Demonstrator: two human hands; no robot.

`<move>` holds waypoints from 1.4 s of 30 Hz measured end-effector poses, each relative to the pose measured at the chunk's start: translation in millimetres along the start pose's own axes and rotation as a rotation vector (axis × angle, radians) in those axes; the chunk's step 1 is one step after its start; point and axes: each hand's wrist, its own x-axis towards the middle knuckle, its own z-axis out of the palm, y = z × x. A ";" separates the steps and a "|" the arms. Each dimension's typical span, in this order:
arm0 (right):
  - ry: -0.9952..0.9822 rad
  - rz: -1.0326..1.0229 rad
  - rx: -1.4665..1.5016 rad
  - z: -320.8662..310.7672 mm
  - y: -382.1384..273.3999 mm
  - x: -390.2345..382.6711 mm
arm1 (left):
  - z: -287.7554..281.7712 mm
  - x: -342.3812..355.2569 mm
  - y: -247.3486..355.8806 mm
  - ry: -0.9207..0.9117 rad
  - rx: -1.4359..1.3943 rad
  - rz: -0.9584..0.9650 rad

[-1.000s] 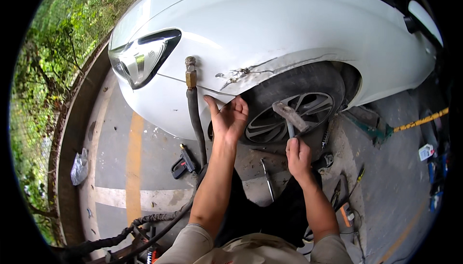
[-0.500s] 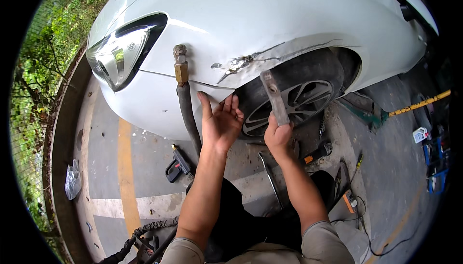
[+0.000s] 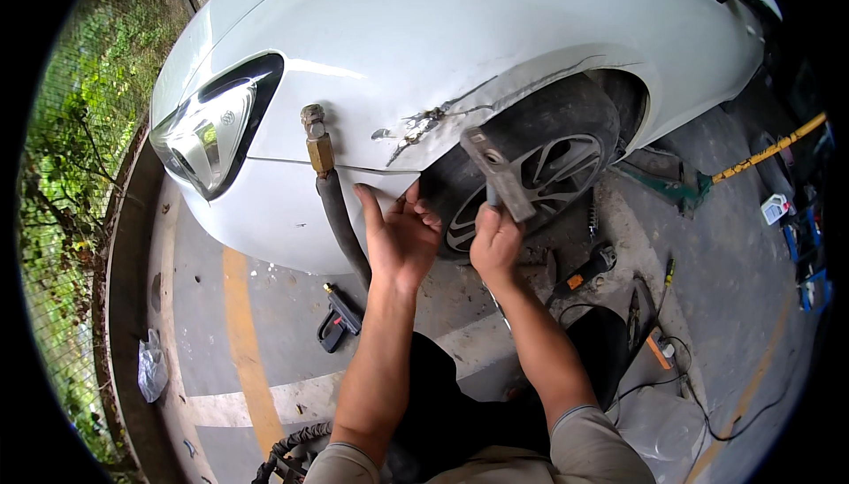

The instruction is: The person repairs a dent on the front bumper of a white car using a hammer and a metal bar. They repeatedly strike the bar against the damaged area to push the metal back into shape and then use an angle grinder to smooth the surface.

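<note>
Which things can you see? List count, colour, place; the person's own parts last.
Car: 1, white, top
Headlight: 1, clear, upper left
Wheel: 1, black and grey, centre right
Hammer: 1, grey, in right hand
Hose: 1, black, beside left hand
Gun-shaped tool: 1, black, lower left
Jack: 1, green and yellow, right of wheel
Power tool: 1, black/orange, below wheel
Block: 1, orange and white, lower right
Bag: 1, clear, far left
Bottle: 1, white, far right
Blue items: several, blue, far right
Floor: 1, grey, lower half
Foliage: uncounted, green, far left
Left hand: 1, bare, at car's panel edge
Right hand: 1, bare, around hammer handle
</note>
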 end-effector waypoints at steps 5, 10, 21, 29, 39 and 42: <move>0.130 -0.128 0.379 -11.3 -46.0 6.3 | -7.1 -1.9 2.7 -0.031 0.014 0.001; 0.082 0.000 0.027 25.0 -9.7 8.1 | -1.9 -2.5 -1.3 -0.022 0.017 -0.002; 0.156 0.147 0.193 38.7 -15.9 -12.1 | -1.2 -2.8 -1.2 -0.069 0.048 -0.021; 0.171 -0.113 0.247 21.0 -18.6 -26.2 | -6.9 -4.4 1.2 -0.066 0.026 -0.013; 0.066 0.017 0.310 -0.6 -41.4 0.7 | -9.5 -3.7 2.9 -0.092 0.006 -0.010; 0.232 -0.023 0.576 -12.9 -70.4 32.2 | -13.7 -2.7 3.2 -0.092 0.036 -0.001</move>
